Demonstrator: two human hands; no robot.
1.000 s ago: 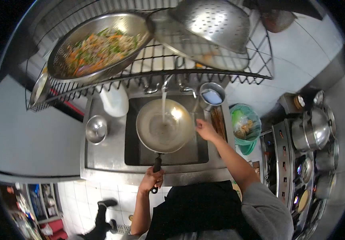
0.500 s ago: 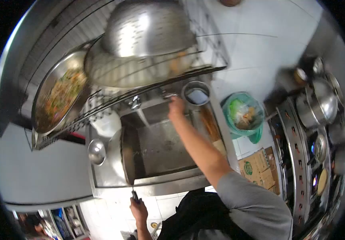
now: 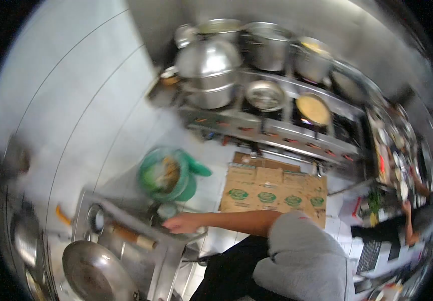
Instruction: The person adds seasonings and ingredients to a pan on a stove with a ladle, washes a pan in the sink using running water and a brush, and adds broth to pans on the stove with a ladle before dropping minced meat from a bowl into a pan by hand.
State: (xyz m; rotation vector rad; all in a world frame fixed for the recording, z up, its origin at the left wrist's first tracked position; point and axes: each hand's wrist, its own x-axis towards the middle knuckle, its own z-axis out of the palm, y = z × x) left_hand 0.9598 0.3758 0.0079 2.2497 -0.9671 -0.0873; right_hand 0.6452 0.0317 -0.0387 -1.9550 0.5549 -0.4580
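My right hand (image 3: 182, 223) reaches over the right edge of the metal sink (image 3: 162, 261), blurred by motion. Its fingers are too smeared to show whether they hold anything. Just behind it, close to the fingers, is a small pale, shiny object (image 3: 167, 210) that I cannot make out. A metal frying pan (image 3: 97, 273) is tilted over the sink at the lower left, its inside showing. The pan's handle runs off the bottom of the view, and my left hand is not visible.
A green bin (image 3: 181, 186) with a lined bag of scraps stands beyond the sink. Flattened cardboard (image 3: 276, 193) lies on the floor. A stove (image 3: 276, 128) carries several pots and a pan of yellow food (image 3: 313, 109). Another person (image 3: 427, 220) is at the far right.
The view has swung right toward the stove. My right hand has left the back of the sink by the tap and is now at its right edge. My left hand has left view.
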